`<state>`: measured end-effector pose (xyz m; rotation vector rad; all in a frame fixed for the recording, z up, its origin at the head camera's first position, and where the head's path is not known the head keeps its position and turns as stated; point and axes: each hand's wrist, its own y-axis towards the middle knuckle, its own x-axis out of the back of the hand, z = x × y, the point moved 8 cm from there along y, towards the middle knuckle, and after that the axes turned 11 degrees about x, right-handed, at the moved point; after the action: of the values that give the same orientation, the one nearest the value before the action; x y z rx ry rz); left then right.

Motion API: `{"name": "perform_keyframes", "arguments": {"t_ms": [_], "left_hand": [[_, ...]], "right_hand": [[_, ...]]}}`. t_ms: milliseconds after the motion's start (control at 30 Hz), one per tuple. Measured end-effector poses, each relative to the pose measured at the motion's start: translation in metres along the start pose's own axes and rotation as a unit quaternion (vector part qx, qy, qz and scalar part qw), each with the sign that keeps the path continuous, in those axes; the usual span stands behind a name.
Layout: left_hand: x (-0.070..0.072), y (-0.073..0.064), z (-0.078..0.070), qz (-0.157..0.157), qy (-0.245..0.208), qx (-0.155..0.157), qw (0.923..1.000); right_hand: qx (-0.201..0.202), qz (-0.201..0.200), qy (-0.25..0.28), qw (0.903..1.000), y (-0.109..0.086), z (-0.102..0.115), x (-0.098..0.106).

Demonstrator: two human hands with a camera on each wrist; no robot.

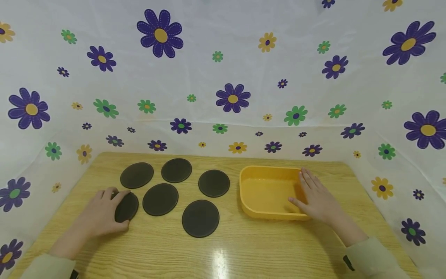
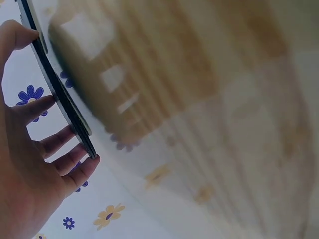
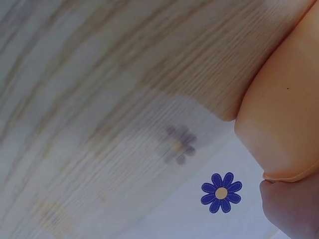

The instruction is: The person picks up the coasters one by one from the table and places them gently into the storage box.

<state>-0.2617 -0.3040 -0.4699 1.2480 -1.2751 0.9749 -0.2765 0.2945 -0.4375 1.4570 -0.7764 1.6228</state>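
Left hand (image 1: 104, 213) pinching black disc (image 1: 127, 208) beside 5 others (image 1: 160, 199); straight-fingered right hand (image 1: 318, 199) on yellow tray (image 1: 275, 215).

Head view: even, moderately bright light across the flowered cloth (image 1: 195, 69); one white glare patch on the near surface (image 1: 271, 248); soft shadows below both forearms (image 1: 69, 242). Left wrist: surface blurred, glossy, with reflections. Right wrist: dimmer, hazy; surface mirroring a flower, faintly.

Wooden table (image 1: 271, 248): grain showing, white glare (image 1: 220, 261) gleaming at the near side!
White cloth (image 1: 198, 23): purple, green, yellow flowers (image 1: 232, 99) everywhere!
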Motion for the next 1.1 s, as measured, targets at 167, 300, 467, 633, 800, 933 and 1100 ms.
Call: {"name": "perform_keyframes", "arguments": {"t_ms": [167,300,467,633,800,933,1100], "left_hand": [[0.006,0.004,-0.005,-0.007,0.004,-0.006,1.0000],[0.012,0.009,-0.012,-0.012,0.003,-0.017,0.9998],[0.020,0.019,-0.026,-0.021,0.008,-0.035,0.9991],[0.027,0.031,-0.045,-0.030,0.016,-0.059,0.9977],[0.031,0.044,-0.065,-0.030,0.018,-0.075,0.9965],[0.036,0.056,-0.085,-0.022,0.023,-0.085,0.9959],[0.045,0.068,-0.117,-0.014,0.020,-0.112,0.9935]], "right_hand": [[-0.001,-0.005,0.001,1.0000,-0.001,-0.001,0.000],[0.000,-0.008,-0.002,1.0000,-0.001,-0.001,0.000],[0.000,-0.005,0.000,1.0000,-0.001,-0.001,0.001],[0.000,-0.005,-0.002,1.0000,0.000,0.000,0.001],[0.001,-0.009,-0.003,1.0000,0.000,0.000,0.000],[-0.003,-0.007,0.001,1.0000,0.000,0.000,0.000],[-0.002,-0.007,0.005,1.0000,0.000,-0.001,0.000]]}}
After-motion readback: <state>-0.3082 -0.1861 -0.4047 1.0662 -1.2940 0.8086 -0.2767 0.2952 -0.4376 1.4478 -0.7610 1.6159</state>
